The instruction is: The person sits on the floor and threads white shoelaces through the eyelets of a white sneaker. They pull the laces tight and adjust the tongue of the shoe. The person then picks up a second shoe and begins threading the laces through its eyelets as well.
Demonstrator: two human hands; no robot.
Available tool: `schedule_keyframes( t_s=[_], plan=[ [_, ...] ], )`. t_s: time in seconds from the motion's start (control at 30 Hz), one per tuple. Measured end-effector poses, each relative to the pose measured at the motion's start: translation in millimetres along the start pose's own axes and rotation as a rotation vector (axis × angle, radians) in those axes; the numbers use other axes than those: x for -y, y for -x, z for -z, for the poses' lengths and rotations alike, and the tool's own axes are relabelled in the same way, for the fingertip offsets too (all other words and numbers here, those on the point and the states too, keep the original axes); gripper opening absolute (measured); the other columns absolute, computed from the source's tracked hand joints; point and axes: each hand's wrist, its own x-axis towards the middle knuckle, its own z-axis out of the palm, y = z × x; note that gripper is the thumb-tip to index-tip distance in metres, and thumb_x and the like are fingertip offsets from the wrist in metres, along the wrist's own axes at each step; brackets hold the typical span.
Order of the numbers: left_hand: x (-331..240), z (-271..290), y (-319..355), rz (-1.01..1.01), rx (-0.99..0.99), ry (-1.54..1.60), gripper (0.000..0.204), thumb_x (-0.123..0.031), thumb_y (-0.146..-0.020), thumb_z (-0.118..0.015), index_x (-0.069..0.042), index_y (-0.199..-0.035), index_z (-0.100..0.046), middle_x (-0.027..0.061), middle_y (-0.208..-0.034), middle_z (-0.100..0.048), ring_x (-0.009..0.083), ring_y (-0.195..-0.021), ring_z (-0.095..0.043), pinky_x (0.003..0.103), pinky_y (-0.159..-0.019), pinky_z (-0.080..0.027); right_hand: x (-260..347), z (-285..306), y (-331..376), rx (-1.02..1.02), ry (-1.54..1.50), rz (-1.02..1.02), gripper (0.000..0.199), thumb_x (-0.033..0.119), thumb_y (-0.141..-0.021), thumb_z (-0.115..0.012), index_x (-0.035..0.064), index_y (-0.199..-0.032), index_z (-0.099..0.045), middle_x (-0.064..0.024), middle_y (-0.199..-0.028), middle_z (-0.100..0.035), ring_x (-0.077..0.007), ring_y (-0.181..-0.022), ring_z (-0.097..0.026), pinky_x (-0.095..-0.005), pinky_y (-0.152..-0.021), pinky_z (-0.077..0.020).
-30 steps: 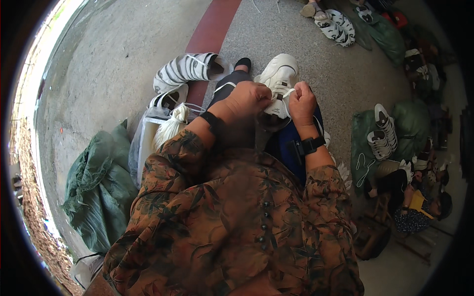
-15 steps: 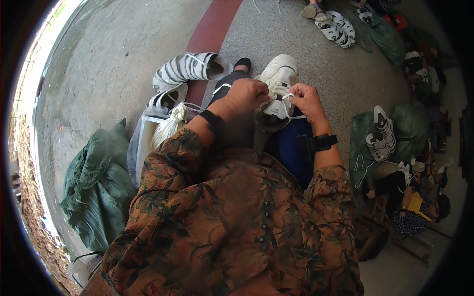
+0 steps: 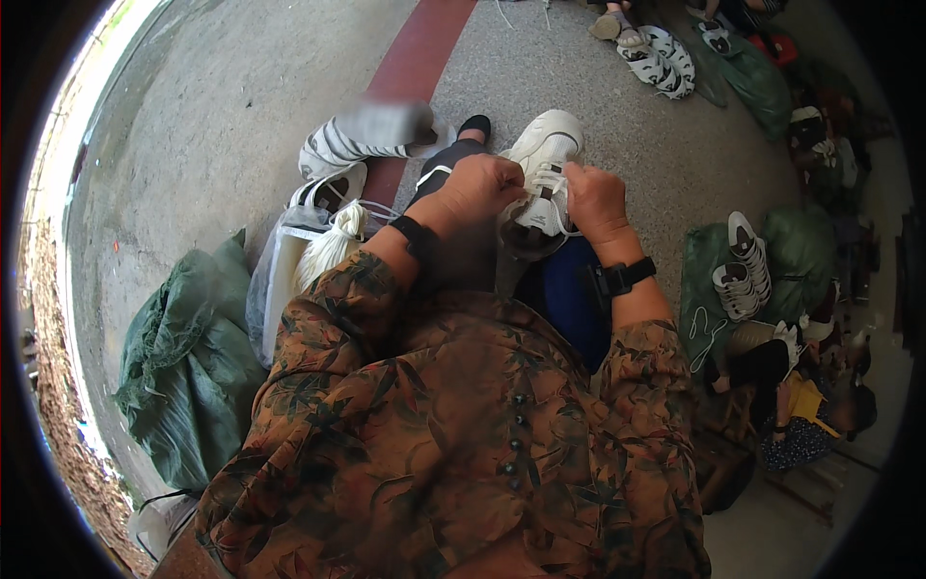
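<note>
A white sneaker lies in front of me, toe pointing away, its dark opening toward my body. White shoelace crosses its tongue through the eyelets. My left hand is closed at the shoe's left side, its fingertips pinched by the eyelets; what they grip is mostly hidden. On the right side, my right hand is closed on the lace, whose loose part runs down below the hand beside the shoe's collar.
Left of my leg are a nested row of white shoes, a bundle of white laces and a green sack. More striped shoes lie on green sacking at right. Other people sit at the right and far right.
My right hand has turned and shifted slightly, its fingers now folded tighter beside the eyelets. The lace loop that hung below it looks shorter. My left hand stays nearly in place.
</note>
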Motion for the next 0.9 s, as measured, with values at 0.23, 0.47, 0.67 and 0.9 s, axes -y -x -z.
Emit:
schedule_keyframes(
  t_s=[0.23,0.47,0.67,0.9],
  plan=[
    [6.0,-7.3,2.8,-0.016,-0.014,-0.020,0.010,-0.016,-0.072,-0.065,-0.009,-0.068,-0.059,0.0080,-0.069,-0.059,0.0291,-0.069,-0.059,0.038,-0.062,-0.047,-9.1,-28.0,-4.0,-0.030,-1.089,-0.455,0.006,0.004,-0.080,-0.053,0.0017,-0.082,-0.058,-0.0066,-0.059,-0.053,-0.0166,-0.043,-0.046,-0.0296,-0.041,-0.0353],
    [-0.7,-6.0,-3.6,-0.059,-0.128,-0.169,0.005,-0.011,-0.072,-0.062,-0.010,-0.069,-0.058,0.0059,-0.075,-0.060,0.0262,-0.069,-0.061,0.035,-0.062,-0.049,-18.2,-3.9,14.5,0.197,-1.380,-0.546,0.009,0.003,-0.079,-0.057,0.0038,-0.070,-0.056,0.0021,-0.058,-0.047,-0.0089,-0.046,-0.042,-0.0239,-0.043,-0.0315],
    [-8.1,27.2,8.3,-0.258,-0.387,-0.383,0.010,-0.005,-0.069,-0.062,-0.008,-0.068,-0.052,0.0054,-0.069,-0.053,0.0254,-0.062,-0.058,0.036,-0.053,-0.048,15.9,-19.7,33.6,-0.300,-0.383,-0.156,0.011,0.007,-0.070,-0.065,0.0045,-0.078,-0.058,-0.0127,-0.072,-0.054,-0.0331,-0.073,-0.055,-0.0407,-0.063,-0.0461],
    [2.3,40.2,42.2,-0.083,-0.314,-0.452,0.014,0.002,-0.067,-0.061,-0.006,-0.072,-0.052,0.0070,-0.077,-0.056,0.0262,-0.075,-0.059,0.036,-0.064,-0.049,19.5,4.3,48.5,-0.031,-0.466,-0.279,0.017,0.012,-0.074,-0.066,0.0044,-0.085,-0.055,-0.0152,-0.069,-0.057,-0.0371,-0.070,-0.058,-0.0443,-0.062,-0.0462]
  ],
)
